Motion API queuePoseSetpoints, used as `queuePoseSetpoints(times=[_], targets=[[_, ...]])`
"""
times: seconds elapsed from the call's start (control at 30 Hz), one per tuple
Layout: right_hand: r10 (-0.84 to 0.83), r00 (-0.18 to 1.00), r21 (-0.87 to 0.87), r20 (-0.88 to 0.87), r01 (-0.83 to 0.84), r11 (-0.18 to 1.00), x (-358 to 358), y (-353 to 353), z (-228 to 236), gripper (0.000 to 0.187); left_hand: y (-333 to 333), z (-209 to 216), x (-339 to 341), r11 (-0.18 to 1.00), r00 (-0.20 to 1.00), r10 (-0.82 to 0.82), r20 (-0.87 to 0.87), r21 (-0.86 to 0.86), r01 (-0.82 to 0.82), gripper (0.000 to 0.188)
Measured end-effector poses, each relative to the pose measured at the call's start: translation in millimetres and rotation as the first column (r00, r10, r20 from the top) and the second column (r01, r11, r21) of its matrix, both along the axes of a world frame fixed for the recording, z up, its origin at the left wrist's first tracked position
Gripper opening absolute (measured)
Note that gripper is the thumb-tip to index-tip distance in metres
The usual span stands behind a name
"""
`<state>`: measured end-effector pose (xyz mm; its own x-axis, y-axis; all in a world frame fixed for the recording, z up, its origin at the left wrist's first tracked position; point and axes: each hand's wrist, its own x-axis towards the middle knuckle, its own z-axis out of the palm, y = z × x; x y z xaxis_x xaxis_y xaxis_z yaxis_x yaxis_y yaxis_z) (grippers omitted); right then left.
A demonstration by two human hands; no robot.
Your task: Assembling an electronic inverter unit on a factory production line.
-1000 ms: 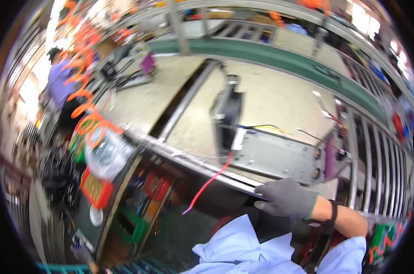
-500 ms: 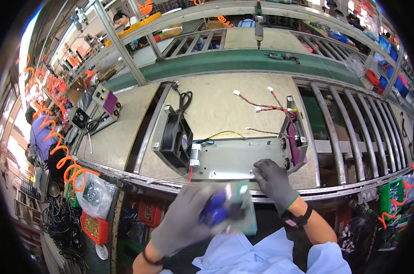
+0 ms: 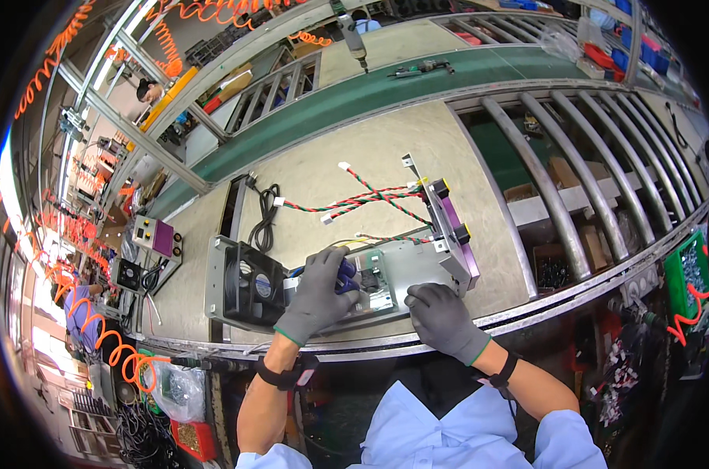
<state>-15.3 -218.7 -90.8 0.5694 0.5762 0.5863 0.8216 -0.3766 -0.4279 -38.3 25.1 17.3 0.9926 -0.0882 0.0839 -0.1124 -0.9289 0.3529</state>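
Note:
My left hand [image 3: 317, 291], in a grey glove, grips a green circuit board [image 3: 379, 291] by its blue-purple cylindrical parts [image 3: 347, 275]. The board is over the flat metal base of a chassis [image 3: 417, 264]; whether it touches the base I cannot tell. My right hand [image 3: 446, 319], also gloved, has its fingers curled together at the front edge of the base, near its right end. What they hold, if anything, is hidden. A black fan [image 3: 253, 283] fills the chassis's left end. At the right end stands a purple panel [image 3: 458, 227] with red-green twisted wires [image 3: 378, 202] ending in white plugs.
A coiled black power cord [image 3: 267, 223] lies behind the fan. Metal rollers [image 3: 550, 187] run to the right. A second purple-panelled unit [image 3: 157, 236] stands at left. A hanging screwdriver [image 3: 352, 39] is above the green belt [image 3: 307, 98]. Bins of screws [image 3: 192, 439] sit below.
The left hand has carried the circuit board forward from near my body to over the chassis base. My right hand stays near the base's front edge, its fingers now more curled. The view has turned.

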Motion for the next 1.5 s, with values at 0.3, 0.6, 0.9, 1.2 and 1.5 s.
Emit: queuePoseSetpoints(times=[0.3, 0.6, 0.9, 1.2, 1.5], targets=[[-0.013, 0.999, -0.055, -0.035, 0.011, 0.998, -1, 1, -2, 0.026, 2, -2, 6, 0.999, 0.999, -0.038, 0.029, -0.010, 0.038, 0.071], [-0.139, 0.985, -0.106, -0.097, 0.129, 0.986, -3, 12, 20, 0.043, 2, -7, 7, 1.000, 0.999, -0.027, 0.047, 0.016, 0.026, 0.072], [-0.102, 0.992, -0.390, -0.068, 0.067, 0.918, 20, 32, 30, 0.056, -9, -21, 2, 0.992, 0.980, 0.013, 0.197, 0.123, -0.038, 0.066], [-0.065, 0.998, -0.493, -0.019, 0.048, 0.869, 22, 39, 34, 0.051, -3, -26, -1, 0.995, 0.974, 0.012, 0.225, 0.095, -0.035, 0.060], [0.205, 0.969, -0.203, -0.138, -0.230, 0.952, -47, -26, 75, 0.029, -9, -23, -33, 0.998, 0.937, -0.016, 0.350, 0.067, -0.009, 0.083]])
